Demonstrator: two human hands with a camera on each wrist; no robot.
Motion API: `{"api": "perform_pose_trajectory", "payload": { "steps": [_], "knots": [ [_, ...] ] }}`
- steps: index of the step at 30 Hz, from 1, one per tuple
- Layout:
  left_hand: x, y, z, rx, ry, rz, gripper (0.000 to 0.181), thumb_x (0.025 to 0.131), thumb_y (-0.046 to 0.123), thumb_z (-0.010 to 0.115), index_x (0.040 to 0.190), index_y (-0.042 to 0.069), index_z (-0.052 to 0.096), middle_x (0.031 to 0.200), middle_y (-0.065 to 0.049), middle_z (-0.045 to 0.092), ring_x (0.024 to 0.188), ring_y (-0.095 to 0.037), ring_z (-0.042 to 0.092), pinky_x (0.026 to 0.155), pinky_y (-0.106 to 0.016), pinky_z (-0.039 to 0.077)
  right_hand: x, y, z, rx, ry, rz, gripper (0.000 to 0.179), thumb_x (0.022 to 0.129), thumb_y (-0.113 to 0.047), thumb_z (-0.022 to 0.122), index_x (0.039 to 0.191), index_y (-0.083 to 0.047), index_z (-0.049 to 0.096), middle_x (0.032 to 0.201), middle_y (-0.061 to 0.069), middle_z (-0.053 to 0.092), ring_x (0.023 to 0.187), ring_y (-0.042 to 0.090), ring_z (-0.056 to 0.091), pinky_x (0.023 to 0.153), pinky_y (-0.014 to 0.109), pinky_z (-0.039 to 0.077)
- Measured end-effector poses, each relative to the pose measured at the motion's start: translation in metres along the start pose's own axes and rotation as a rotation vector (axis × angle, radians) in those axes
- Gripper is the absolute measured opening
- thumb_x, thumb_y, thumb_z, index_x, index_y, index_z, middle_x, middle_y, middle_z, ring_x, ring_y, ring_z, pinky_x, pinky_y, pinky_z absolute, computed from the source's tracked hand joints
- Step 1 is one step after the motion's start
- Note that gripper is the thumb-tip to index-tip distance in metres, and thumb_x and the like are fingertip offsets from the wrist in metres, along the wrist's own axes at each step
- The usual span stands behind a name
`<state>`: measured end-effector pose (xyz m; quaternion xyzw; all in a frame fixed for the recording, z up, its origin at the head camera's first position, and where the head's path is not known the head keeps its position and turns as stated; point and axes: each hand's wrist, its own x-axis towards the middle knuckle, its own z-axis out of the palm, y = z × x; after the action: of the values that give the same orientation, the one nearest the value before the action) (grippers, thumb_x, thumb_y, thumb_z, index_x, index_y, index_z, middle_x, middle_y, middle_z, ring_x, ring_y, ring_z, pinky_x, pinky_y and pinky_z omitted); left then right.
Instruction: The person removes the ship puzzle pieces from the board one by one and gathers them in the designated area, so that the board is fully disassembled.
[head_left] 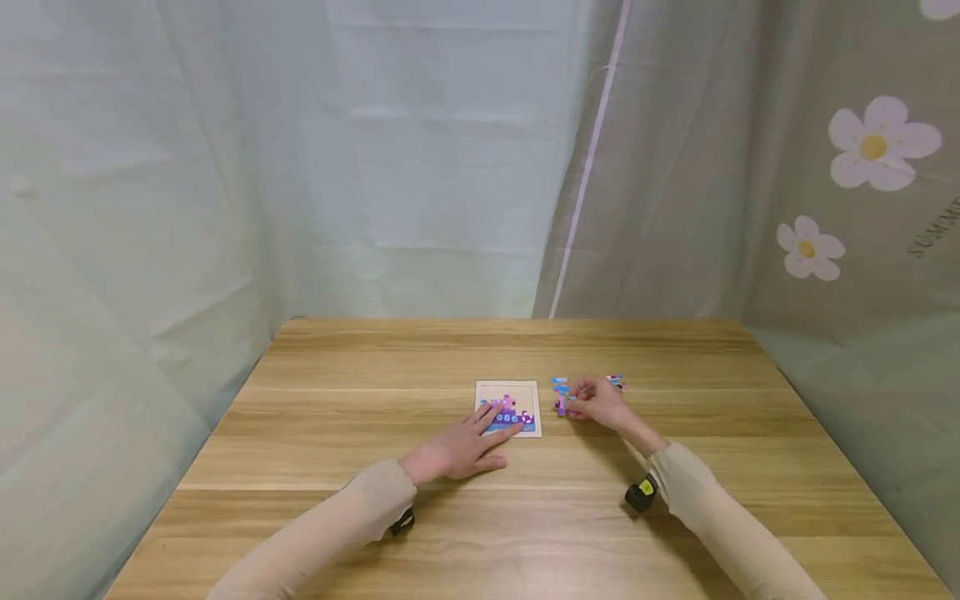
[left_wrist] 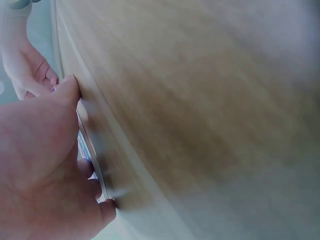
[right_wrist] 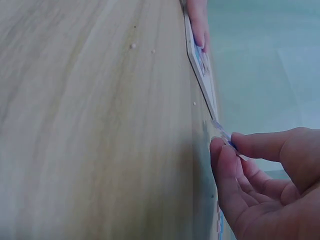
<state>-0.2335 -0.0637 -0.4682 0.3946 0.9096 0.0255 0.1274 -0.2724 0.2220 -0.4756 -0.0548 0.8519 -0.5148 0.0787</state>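
Observation:
A square puzzle board [head_left: 507, 385] with a pale rim lies on the wooden table, its lower part filled with purple, pink and blue pieces. My left hand [head_left: 467, 443] rests on its lower left with fingers spread straight over the pieces. To the right of the board, my right hand [head_left: 602, 403] pinches a puzzle piece [right_wrist: 226, 136] between thumb and fingertips; the right wrist view shows it edge-on, close over the table. Loose puzzle pieces [head_left: 560, 382] lie just beside that hand, and more colourful pieces [head_left: 616, 380] show behind it, partly hidden.
The wooden table [head_left: 360, 358] reaches well past the board on every side. Pale curtains [head_left: 435, 167] hang behind its far edge and along both sides. Small light crumbs [right_wrist: 133, 46] dot the tabletop in the right wrist view.

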Motion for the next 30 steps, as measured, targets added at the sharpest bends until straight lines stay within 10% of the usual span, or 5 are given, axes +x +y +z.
{"api": "perform_pose_trajectory", "payload": {
  "steps": [19,30],
  "knots": [
    [-0.0013,-0.0024,0.0002,-0.005,0.032,0.030,0.058,0.102,0.045,0.039,0.155,0.025,0.024,0.162,-0.020,0.009,0.149,-0.040,0.011,0.117,-0.055,0.025,-0.0005,-0.0081,0.0030,-0.371,0.068,-0.106,0.013,0.080,-0.007,0.075,0.085,-0.001,0.065,0.078,0.008,0.069,0.070,0.013,0.062,0.063,0.024,0.049],
    [-0.0027,-0.0010,-0.0009,-0.017,0.019,0.024,0.058,0.103,0.044,0.039,0.155,0.025,0.023,0.162,-0.020,0.009,0.149,-0.040,0.011,0.118,-0.054,0.024,0.0005,-0.0083,0.0016,-0.412,0.048,-0.088,0.012,0.081,-0.011,0.075,0.084,-0.004,0.066,0.081,0.005,0.070,0.074,0.013,0.063,0.072,0.030,0.051]
  ]
}}
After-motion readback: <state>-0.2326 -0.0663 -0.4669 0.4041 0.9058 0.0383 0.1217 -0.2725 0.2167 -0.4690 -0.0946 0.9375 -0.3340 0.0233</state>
